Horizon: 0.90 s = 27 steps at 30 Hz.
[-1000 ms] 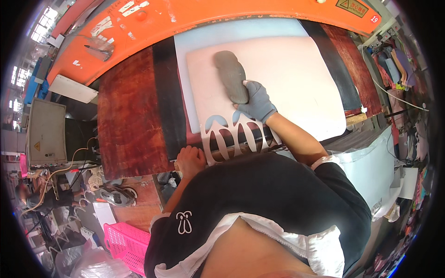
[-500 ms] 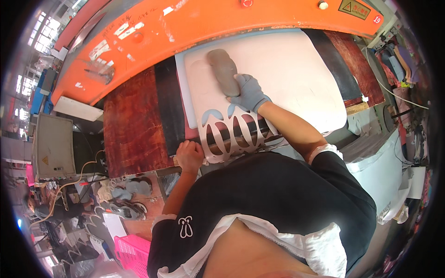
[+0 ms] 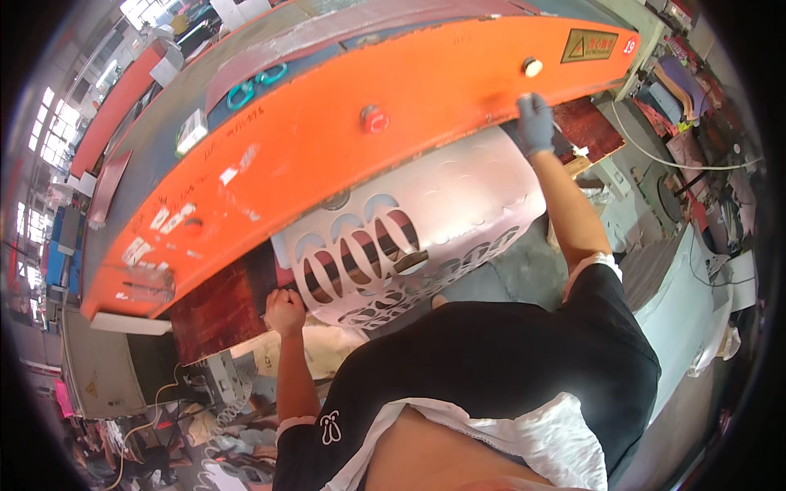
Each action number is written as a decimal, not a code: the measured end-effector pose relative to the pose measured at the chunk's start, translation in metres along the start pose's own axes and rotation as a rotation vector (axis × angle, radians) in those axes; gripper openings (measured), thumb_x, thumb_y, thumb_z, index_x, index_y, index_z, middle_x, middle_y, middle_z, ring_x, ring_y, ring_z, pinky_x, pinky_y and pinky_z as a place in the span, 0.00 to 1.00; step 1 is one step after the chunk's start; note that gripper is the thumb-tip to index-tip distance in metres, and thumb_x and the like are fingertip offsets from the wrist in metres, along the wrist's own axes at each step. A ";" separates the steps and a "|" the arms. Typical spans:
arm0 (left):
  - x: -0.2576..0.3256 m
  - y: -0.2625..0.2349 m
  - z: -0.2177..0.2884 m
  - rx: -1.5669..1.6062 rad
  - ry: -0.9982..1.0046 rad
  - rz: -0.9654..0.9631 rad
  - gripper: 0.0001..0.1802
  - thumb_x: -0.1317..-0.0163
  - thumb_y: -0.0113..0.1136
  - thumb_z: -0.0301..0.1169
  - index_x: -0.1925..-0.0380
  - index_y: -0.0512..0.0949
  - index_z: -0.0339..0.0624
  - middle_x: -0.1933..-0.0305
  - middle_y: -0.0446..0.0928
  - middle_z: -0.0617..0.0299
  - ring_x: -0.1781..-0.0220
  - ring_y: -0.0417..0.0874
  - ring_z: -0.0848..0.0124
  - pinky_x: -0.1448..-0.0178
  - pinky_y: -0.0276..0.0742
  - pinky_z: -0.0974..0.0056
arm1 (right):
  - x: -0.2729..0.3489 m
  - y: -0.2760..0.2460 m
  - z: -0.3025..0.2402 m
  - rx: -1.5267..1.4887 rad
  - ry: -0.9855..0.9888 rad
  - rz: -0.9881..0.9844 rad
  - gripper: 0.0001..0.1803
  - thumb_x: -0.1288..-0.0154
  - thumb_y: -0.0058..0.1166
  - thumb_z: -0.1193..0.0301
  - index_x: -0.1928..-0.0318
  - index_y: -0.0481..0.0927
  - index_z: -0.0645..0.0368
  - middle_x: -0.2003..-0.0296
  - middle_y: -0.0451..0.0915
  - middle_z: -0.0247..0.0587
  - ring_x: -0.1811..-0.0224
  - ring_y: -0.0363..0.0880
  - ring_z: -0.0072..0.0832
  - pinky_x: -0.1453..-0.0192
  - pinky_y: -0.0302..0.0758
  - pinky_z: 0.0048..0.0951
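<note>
around you spreads a cluttered workshop, with a long orange beam (image 3: pixel 303 155) crossing in front and a reddish board (image 3: pixel 221 315) showing beneath it at the left. the pale pink sheet (image 3: pixel 467 180) lies partly under that beam, its near portion, pierced with long holes, drooping over the front toward you.

your bare left hand (image 3: pixel 286 312) is at the board's front edge, just beside the sheet's left border, fingers curled; whether they grip anything, i cannot tell. your right hand (image 3: pixel 536 123), in a grey glove (image 3: pixel 538 133), is up by the beam's lower edge, below a cream button (image 3: pixel 532 67); its fingers look bent, but what they close on, if anything, is hidden.

that right hand is the chief worry: should the beam drop or swing, fingers at its edge could be pinched, or the glove snagged. your left seems less exposed, unless it slides inward. the drooping part could drag the sheet askew by its weight, and the thin strips between holes might tear if tugged.
</note>
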<state>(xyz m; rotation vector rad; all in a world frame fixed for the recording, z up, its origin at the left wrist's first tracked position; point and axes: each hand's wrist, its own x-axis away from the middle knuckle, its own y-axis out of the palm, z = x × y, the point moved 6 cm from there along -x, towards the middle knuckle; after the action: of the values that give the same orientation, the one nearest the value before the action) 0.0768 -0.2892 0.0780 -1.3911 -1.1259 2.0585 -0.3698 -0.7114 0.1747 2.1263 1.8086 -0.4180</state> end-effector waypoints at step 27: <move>-0.071 0.054 -0.040 -0.150 -0.206 -0.181 0.14 0.45 0.50 0.37 0.79 0.74 0.39 0.69 0.74 0.50 0.60 0.75 0.50 0.56 0.71 0.49 | -0.006 -0.054 0.131 1.096 -0.312 -0.483 0.13 0.44 0.46 0.61 0.69 0.78 0.56 0.68 0.78 0.47 0.61 0.75 0.47 0.54 0.71 0.45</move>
<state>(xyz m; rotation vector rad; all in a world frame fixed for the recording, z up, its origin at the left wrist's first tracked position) 0.1474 -0.3555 0.0683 -1.1130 -1.4609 2.0561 -0.4264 -0.7635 0.0555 1.8815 2.1067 -2.1184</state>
